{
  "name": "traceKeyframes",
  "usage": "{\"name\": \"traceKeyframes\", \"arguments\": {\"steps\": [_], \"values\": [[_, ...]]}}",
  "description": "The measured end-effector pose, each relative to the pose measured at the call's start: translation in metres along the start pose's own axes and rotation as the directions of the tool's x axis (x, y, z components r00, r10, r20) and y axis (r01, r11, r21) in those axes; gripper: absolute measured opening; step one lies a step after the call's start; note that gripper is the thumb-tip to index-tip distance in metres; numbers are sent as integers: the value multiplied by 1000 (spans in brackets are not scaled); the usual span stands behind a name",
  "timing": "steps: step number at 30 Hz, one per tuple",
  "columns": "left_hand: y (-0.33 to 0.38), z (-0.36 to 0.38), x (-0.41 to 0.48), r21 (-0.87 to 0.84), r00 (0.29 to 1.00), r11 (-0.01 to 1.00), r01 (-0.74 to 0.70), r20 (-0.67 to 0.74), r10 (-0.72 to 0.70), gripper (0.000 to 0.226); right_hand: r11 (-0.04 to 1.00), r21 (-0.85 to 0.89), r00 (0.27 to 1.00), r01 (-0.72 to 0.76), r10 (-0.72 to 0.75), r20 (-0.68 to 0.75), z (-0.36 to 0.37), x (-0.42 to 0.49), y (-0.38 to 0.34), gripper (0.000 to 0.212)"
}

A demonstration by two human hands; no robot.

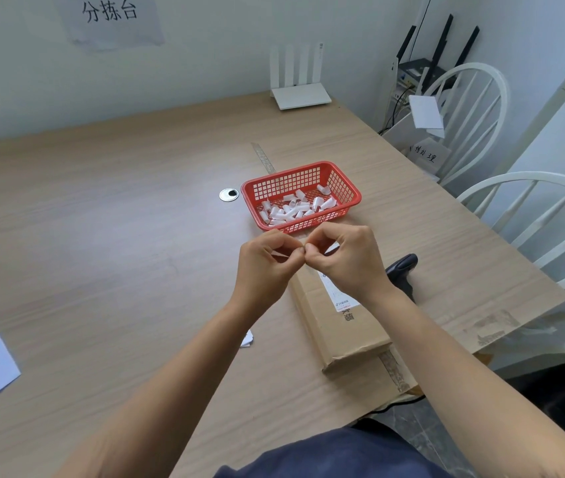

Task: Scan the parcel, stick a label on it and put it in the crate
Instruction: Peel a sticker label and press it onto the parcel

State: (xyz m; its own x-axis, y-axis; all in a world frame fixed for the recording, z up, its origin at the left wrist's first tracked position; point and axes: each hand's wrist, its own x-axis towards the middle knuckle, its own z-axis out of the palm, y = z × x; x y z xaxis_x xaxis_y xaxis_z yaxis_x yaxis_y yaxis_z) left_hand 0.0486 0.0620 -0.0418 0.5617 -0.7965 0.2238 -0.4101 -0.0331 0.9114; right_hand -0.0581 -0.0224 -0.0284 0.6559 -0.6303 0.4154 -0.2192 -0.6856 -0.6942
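Bright, even indoor light, no hard glare. Soft sheen on table (101,208) at left. Faint shadows under red basket (301,198) & forearms. Wide-angle bend: table edges & chairs (474,108) curve twd the corners. Centre sharp; wall sign (112,15) & far edges slightly soft.

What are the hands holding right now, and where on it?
Both hands, left and right, pinch a small white label by its edges between their fingertips.

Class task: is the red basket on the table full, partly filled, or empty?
Partly filled. The red basket holds small white label pieces scattered over its floor; its mesh walls rise bare above them.
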Motion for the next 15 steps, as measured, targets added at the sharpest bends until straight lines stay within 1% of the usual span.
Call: {"name": "traceKeyframes", "arguments": {"steps": [4, 10, 12, 15], "values": [[1, 0, 3, -39, 999, 998, 43, 6, -43, 11, 998, 50, 999, -30, 31, -27, 2, 0, 0, 12], [-2, -2, 5, -64, 998, 996, 63, 31, -61, 11, 988, 122, 994, -97, 101, -31, 6, 0, 2, 8], [-4, -3, 6, -103, 996, 991, 83, 29, -81, 17, 977, 168, 991, -130, 135, -21, 5, 2, 2, 13], [-6, -2, 7, -163, 992, 979, 123, 18, -122, 24, 944, 263, 977, -200, 214, -26, 2, 7, 5, 26]]}}
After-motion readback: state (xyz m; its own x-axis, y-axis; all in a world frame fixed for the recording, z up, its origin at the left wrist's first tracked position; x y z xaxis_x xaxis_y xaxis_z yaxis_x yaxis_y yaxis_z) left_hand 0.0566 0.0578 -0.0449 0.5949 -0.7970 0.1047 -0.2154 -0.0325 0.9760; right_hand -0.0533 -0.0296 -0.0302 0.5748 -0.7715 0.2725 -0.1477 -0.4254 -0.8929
